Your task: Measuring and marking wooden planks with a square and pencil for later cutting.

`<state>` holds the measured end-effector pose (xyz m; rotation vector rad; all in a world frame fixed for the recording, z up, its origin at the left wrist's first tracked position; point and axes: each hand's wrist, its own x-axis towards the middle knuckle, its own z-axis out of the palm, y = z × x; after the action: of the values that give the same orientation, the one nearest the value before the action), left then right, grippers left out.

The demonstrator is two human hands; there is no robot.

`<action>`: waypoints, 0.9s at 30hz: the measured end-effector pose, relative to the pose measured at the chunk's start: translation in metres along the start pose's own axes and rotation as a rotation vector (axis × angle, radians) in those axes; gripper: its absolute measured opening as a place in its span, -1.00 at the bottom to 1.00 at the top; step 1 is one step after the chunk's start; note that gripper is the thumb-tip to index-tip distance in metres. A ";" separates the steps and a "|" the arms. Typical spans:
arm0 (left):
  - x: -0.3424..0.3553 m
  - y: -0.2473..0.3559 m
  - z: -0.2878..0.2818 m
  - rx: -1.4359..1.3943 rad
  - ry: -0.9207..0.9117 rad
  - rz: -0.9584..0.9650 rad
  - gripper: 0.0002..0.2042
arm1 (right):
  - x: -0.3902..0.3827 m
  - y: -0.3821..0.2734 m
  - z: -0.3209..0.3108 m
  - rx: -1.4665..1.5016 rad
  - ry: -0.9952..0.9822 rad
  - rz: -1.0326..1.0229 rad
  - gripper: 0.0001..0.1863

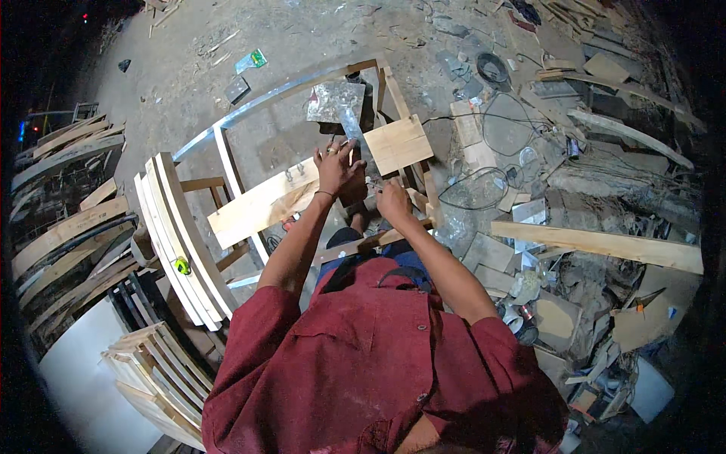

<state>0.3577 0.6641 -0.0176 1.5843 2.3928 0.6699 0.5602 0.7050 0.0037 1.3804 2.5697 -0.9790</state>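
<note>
My left hand [339, 168] lies with fingers spread over the top of a dark brown block [352, 191], close to a flat metal strip [351, 122]. Just right of it, my right hand [393, 200] is closed at the block's side. A small metallic bit shows at its fingertips, too small to name. To the left, a pale wooden board [261, 208] lies across the frame with a few metal hooks or clips [288, 175] on it. A shorter pale board [397, 144] sits to the right. Beyond my fingers is a worn metal plate [333, 104].
A wooden frame [233, 163] surrounds my work. Long pale planks [185, 238] carry a yellow-green tape measure [182, 265] at left. Stacked timber [72, 234] stands farther left. Scrap, a black cable [484, 204] and a long plank [597, 246] lie at right.
</note>
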 end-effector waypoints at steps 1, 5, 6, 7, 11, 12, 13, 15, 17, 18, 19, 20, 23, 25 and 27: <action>0.000 0.000 0.000 -0.004 -0.017 -0.005 -0.38 | 0.000 -0.001 0.000 0.013 -0.002 0.000 -0.69; -0.001 -0.002 -0.002 -0.015 -0.006 -0.005 -0.38 | -0.002 -0.005 0.000 -0.002 0.009 -0.031 -0.70; -0.001 -0.002 -0.003 -0.016 0.011 0.015 -0.38 | -0.002 -0.006 -0.001 0.006 0.021 -0.031 -0.71; -0.001 -0.003 -0.003 -0.009 -0.009 0.011 -0.37 | -0.003 -0.006 -0.002 0.018 0.014 -0.025 -0.71; 0.000 -0.006 -0.002 -0.010 -0.039 -0.002 -0.37 | -0.003 -0.009 -0.005 0.019 0.010 -0.023 -0.72; 0.000 -0.006 -0.001 -0.022 -0.024 0.021 -0.37 | -0.003 -0.010 -0.006 0.013 -0.002 -0.017 -0.73; -0.001 -0.007 -0.001 -0.037 -0.018 0.014 -0.36 | -0.003 -0.011 -0.006 0.017 -0.012 -0.010 -0.73; -0.001 -0.007 0.000 -0.051 -0.011 0.009 -0.35 | -0.003 -0.013 -0.007 0.002 0.004 0.000 -0.75; -0.001 -0.008 0.000 -0.047 -0.025 -0.008 -0.34 | -0.003 -0.014 -0.006 0.018 0.013 -0.009 -0.76; -0.001 -0.008 -0.001 -0.054 -0.009 0.010 -0.34 | -0.003 -0.015 -0.006 0.025 0.025 -0.016 -0.77; -0.001 -0.009 -0.001 -0.078 -0.017 0.005 -0.35 | -0.003 -0.015 -0.006 0.025 0.025 -0.016 -0.77; -0.001 -0.009 -0.002 -0.097 -0.037 -0.017 -0.35 | -0.002 -0.016 -0.006 0.019 0.017 -0.010 -0.77; -0.001 -0.009 -0.003 -0.089 -0.048 -0.013 -0.37 | -0.002 -0.014 -0.004 0.014 0.011 -0.004 -0.77; -0.001 -0.008 -0.004 -0.081 -0.035 -0.001 -0.37 | -0.002 -0.012 -0.002 0.015 0.014 -0.005 -0.77; -0.001 -0.007 -0.004 -0.074 -0.033 -0.002 -0.37 | -0.001 -0.010 0.001 0.042 0.014 0.004 -0.76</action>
<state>0.3509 0.6597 -0.0173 1.5503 2.3180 0.7181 0.5534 0.6998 0.0083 1.4073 2.5698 -1.0318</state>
